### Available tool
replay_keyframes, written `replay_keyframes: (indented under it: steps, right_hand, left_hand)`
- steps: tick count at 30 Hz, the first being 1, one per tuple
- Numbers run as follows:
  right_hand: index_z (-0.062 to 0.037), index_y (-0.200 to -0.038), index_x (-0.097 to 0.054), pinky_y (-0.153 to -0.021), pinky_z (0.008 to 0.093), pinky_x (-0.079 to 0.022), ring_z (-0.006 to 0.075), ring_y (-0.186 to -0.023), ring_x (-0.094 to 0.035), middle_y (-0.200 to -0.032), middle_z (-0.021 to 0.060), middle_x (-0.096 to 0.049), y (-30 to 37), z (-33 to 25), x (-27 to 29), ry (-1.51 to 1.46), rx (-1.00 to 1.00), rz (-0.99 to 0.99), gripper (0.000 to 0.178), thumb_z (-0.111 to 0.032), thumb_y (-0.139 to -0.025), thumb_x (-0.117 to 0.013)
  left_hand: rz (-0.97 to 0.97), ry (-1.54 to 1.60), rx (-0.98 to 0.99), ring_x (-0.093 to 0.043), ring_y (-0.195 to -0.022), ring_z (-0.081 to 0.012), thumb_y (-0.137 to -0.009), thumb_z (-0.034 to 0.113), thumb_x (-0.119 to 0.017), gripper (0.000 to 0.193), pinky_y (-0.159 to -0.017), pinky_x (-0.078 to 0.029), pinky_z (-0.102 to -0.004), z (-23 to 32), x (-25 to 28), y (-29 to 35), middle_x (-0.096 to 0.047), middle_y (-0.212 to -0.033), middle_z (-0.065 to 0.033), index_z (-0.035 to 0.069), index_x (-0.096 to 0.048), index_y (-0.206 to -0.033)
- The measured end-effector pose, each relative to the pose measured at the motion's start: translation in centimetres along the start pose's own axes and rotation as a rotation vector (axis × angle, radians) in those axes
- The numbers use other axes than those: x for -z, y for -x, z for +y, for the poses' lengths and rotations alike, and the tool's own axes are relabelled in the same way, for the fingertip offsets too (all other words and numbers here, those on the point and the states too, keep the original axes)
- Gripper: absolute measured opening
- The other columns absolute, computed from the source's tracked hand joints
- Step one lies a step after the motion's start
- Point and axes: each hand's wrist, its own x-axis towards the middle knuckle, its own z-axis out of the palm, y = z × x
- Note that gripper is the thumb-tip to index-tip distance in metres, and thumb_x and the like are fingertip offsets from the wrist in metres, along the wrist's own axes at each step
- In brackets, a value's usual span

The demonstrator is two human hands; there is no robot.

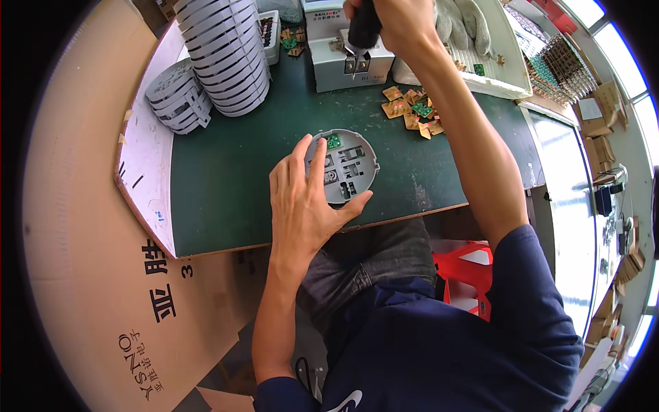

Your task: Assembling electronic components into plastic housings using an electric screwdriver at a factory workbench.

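My left hand [302, 199] grips a round grey plastic housing [368, 180] that lies on the green table, thumb at its near right edge and fingers over its left side. A small green circuit board [333, 141] sits inside the housing at the far edge. Around the black handle of a screwdriver [364, 29], which looks like a power driver, my right hand [401, 24] is closed. The driver's tip points down at the front of a white and grey screw feeder [328, 74]. Part of the right hand is cut off by the upper edge.
Tall stacked grey housings [230, 62] stand at the far left beside a shorter stack [180, 96]. Several small boards [412, 110] lie loose right of the feeder. Behind my right arm is a white tray [511, 75] with gloves [463, 24]. A cardboard sheet [82, 206] borders the left.
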Motion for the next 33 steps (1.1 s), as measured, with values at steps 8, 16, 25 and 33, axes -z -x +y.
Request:
replay_keyframes:
  steps: [8,16,25,33]
  right_hand:
    - [0.0051,-0.135,-0.054,-0.048,0.0265,-0.044,0.0088,-0.051,-0.054,-0.065,0.0009,-0.058,6.6,-2.4,-2.4,-0.215,-0.077,-0.172,0.043,-0.013,-0.098,-0.067]
    - [0.0004,-0.131,-0.057,-0.047,0.0251,-0.044,0.0077,-0.051,-0.054,-0.067,-0.0002,-0.058,7.2,-0.8,-3.2,-0.251,-0.092,-0.224,0.038,-0.015,-0.098,-0.069]
    - [0.0009,-0.128,-0.058,-0.048,0.0248,-0.044,0.0072,-0.051,-0.054,-0.067,-0.0006,-0.058,7.2,-0.4,-3.1,-0.217,-0.074,-0.265,0.037,-0.016,-0.097,-0.07]
    - [-0.0026,-0.104,-0.061,-0.047,0.0243,-0.043,0.0069,-0.051,-0.054,-0.066,-0.0006,-0.059,7.4,-0.3,-2.9,-0.259,-0.152,-0.328,0.021,-0.019,-0.096,-0.072]
  left_hand:
    - [0.007,0.003,-0.011,-0.054,-0.119,-0.036,-0.079,0.059,-0.081,0.089,-0.103,-0.044,-0.0479,0.1,0.2,-0.1,-0.052,-0.143,-0.018,-0.003,-0.058,-0.138]
    - [-0.012,0.002,-0.006,-0.052,-0.121,-0.0359,-0.08,0.065,-0.075,0.091,-0.105,-0.042,-0.0488,0.0,0.1,-0.1,-0.051,-0.142,-0.0194,-0.004,-0.058,-0.137]
    - [-0.007,0.006,-0.004,-0.052,-0.121,-0.0357,-0.08,0.065,-0.076,0.091,-0.104,-0.043,-0.0487,0.0,0.1,0.0,-0.051,-0.142,-0.0193,-0.004,-0.058,-0.137]
    - [-0.005,0.001,-0.01,-0.052,-0.121,-0.0359,-0.08,0.064,-0.076,0.091,-0.104,-0.043,-0.0488,0.1,0.1,-0.1,-0.052,-0.141,-0.0194,-0.004,-0.058,-0.137]
